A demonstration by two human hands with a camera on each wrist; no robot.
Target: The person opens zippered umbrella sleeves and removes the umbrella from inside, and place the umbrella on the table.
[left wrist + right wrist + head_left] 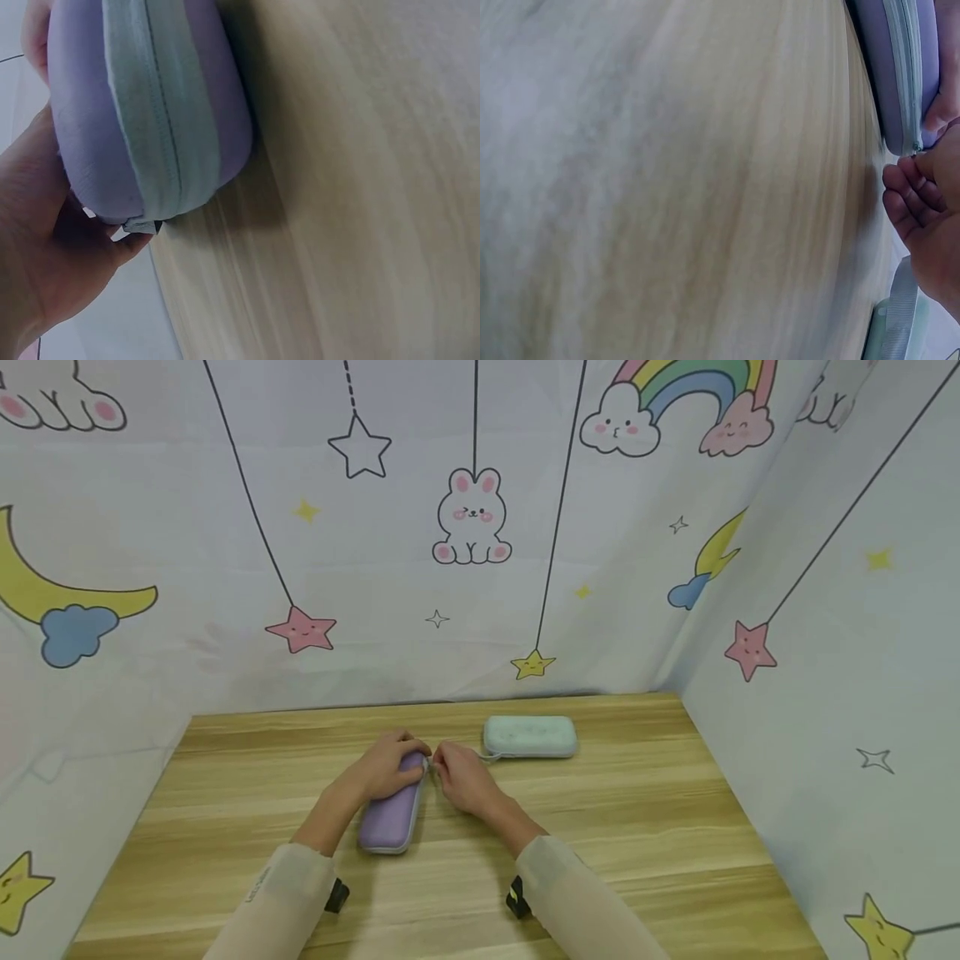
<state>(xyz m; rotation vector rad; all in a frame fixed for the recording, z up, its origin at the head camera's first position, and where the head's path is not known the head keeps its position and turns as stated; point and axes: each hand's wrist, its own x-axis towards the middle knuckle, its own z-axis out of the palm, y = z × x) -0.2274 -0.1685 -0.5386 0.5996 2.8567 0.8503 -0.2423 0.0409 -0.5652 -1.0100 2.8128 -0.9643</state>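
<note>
A purple zip case [390, 820] lies on the table with its zip closed along the pale grey side band. My left hand [381, 767] grips its far end, thumb on the top and fingers around the far edge. At the case's far right corner, my right hand [463, 777] pinches the zip pull with curled fingers. The right wrist view shows those fingertips right at the end of the zip [917, 147]; the pull itself is mostly hidden by them. In the left wrist view the grey band [161, 112] runs down the case's near end.
A mint green case [530, 735] lies at the back of the wooden table [637, 843], right of my right hand, its grey strap [489, 757] toward that hand. Patterned white curtains [390, 552] stand behind and at both sides.
</note>
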